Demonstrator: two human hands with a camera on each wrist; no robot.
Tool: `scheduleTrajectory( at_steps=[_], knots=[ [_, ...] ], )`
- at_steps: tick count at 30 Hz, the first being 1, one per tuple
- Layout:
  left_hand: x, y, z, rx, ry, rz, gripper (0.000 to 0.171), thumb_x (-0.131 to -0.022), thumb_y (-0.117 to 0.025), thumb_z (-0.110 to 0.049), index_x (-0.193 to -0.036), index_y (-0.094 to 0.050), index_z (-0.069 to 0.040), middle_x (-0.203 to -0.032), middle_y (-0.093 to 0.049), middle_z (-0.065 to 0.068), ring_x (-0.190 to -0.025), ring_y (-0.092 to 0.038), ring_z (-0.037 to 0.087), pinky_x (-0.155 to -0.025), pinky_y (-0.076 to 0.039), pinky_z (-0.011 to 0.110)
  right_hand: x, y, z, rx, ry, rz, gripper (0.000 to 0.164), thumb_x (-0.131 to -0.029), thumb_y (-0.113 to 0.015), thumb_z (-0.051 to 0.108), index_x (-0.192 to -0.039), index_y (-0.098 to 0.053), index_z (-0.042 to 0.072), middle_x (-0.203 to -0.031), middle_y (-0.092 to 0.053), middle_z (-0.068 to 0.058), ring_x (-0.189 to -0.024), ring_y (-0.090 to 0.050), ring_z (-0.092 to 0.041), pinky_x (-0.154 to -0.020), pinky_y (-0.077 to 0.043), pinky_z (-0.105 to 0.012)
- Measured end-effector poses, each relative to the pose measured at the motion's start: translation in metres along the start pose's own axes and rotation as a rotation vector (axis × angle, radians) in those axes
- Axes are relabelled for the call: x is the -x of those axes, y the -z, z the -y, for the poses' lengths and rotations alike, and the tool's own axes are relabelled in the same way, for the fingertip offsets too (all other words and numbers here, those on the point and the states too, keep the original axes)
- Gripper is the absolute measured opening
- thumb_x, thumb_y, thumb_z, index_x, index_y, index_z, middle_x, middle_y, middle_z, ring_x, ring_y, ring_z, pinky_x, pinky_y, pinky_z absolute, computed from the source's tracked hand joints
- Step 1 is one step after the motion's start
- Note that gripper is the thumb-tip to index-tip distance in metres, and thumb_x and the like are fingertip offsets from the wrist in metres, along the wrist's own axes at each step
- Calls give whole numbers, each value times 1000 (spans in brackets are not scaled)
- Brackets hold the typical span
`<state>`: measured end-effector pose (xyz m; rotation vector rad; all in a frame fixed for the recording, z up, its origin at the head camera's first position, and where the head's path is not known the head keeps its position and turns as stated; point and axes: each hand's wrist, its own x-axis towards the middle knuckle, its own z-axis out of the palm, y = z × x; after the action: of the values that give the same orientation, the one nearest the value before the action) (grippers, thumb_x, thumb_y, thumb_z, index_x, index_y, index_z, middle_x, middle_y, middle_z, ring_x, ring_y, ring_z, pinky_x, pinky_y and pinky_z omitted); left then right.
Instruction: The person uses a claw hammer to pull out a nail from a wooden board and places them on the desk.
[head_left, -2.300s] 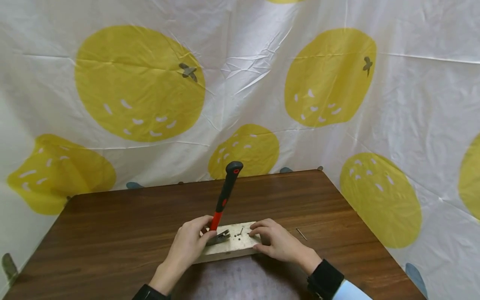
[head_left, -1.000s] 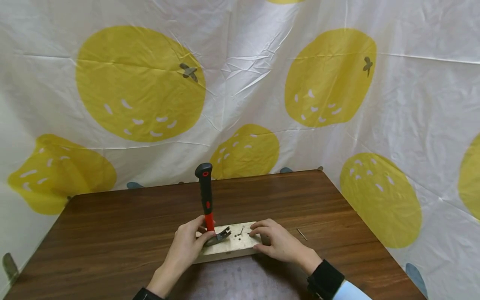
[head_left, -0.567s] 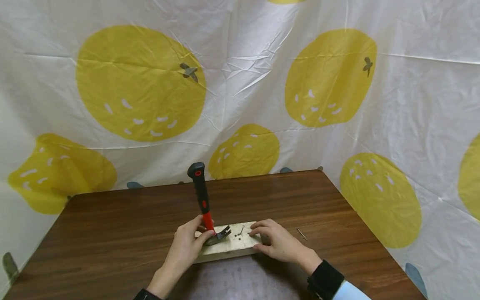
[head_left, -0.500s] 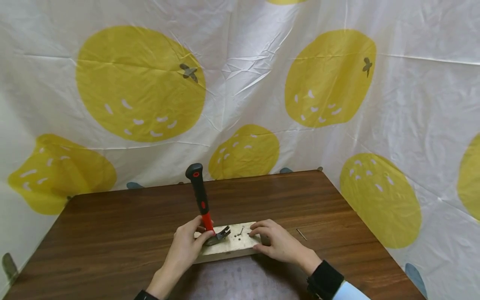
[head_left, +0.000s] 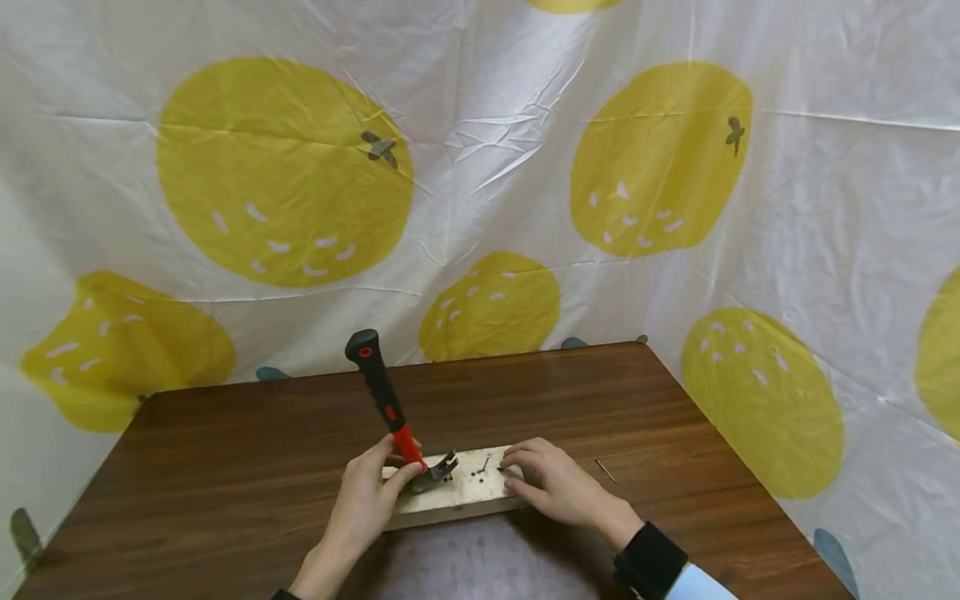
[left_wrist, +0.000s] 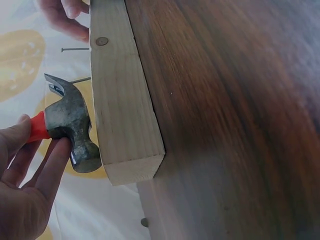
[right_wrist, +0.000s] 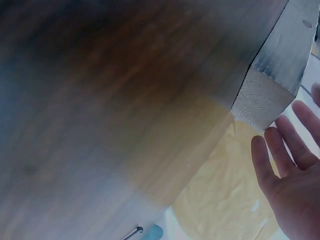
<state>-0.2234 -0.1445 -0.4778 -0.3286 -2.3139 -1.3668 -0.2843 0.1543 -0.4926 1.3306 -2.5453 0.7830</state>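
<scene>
My left hand pinches a claw hammer by its red neck, right above the steel head. The head lies against the upper face of a pale wooden block, and the black-and-red handle leans up and to the left. At the claw, a nail slants out of the wood, overlapping the claw tip. Another nail stands in the block a little farther along. My right hand rests at the block's right end, fingers loosely extended in the right wrist view, fingertips at the upper face.
A loose nail lies on the brown wooden table, to the right of the block. Small dark holes show in the block's top beside the nails. A white cloth with yellow lemons hangs behind the table.
The hammer handle has swung from leaning right, through upright, to leaning left, while its head stays on the block. My right thumb has shifted from the block's front edge up toward its top.
</scene>
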Motion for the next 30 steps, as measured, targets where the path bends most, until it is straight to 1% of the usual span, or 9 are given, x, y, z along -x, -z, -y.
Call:
scheduleTrajectory(
  at_steps=[4, 7, 11, 15, 18, 20, 23, 27, 30],
  knots=[
    [0, 3, -1, -28, 17, 4, 27, -85, -81, -6, -105, -71, -21, -91, -74, -5, -77, -68, 14, -54, -45, 25, -2, 0, 1, 3, 16, -61, 22, -99, -71, 17, -119, -71, 6, -122, -66, -8, -115, -60, -23, -93, -52, -43],
    [1, 6, -2, -28, 7, -3, 25, -85, -81, -7, -105, -72, -20, -89, -75, -3, -61, -58, 11, -49, -37, 25, -4, 0, 2, -9, 3, -77, 22, -99, -71, 15, -119, -71, 7, -122, -64, -7, -114, -59, -22, -91, -52, -42],
    [0, 8, -4, 13, -3, -8, 24, -86, -80, -5, -105, -72, -18, -88, -75, 0, -51, -48, 9, -46, -37, 25, -7, 1, 4, 4, 11, -128, 22, -96, -75, 13, -117, -70, 8, -118, -63, -3, -112, -58, -19, -90, -52, -41],
    [-1, 9, -8, 34, -2, -4, 27, -87, -80, -4, -106, -71, -20, -89, -75, -3, -53, -55, 12, -46, -39, 25, -13, 2, 8, -18, 65, -218, 28, -92, -77, 7, -119, -67, 10, -115, -64, -1, -100, -61, -18, -82, -53, -37],
    [0, 9, -12, 45, -21, 0, 28, -87, -80, -3, -107, -71, -20, -89, -75, -4, -63, -63, 14, -50, -45, 25, -17, 3, 15, -91, 108, -242, 38, -92, -76, 3, -127, -63, 8, -117, -66, -3, -95, -64, -20, -75, -54, -37],
    [0, 9, -15, 52, -44, 1, 28, -87, -79, -2, -108, -71, -19, -90, -75, -3, -70, -67, 14, -54, -50, 26, -21, 3, 21, -134, 131, -233, 43, -93, -75, 2, -134, -59, 6, -118, -67, -3, -94, -65, -21, -72, -56, -37],
    [0, 8, -21, 75, -76, 6, 28, -87, -79, 0, -109, -71, -17, -92, -75, -3, -83, -71, 15, -62, -56, 29, -28, 4, 29, -193, 160, -194, 50, -95, -73, 2, -141, -54, 3, -121, -68, -6, -99, -68, -24, -73, -57, -38],
    [0, 8, -28, 100, -90, 29, 28, -88, -78, 0, -109, -70, -17, -94, -75, 1, -85, -71, 17, -65, -58, 31, -35, 4, 38, -234, 211, -150, 53, -95, -73, 3, -144, -52, 4, -123, -69, -9, -100, -70, -26, -74, -58, -36],
    [0, 7, -32, 112, -75, 52, 29, -88, -77, 0, -109, -70, -19, -94, -74, 0, -86, -71, 17, -67, -59, 31, -38, 4, 42, -234, 254, -140, 52, -94, -73, 1, -142, -55, 6, -126, -68, -9, -102, -70, -22, -76, -59, -34]
  ],
)
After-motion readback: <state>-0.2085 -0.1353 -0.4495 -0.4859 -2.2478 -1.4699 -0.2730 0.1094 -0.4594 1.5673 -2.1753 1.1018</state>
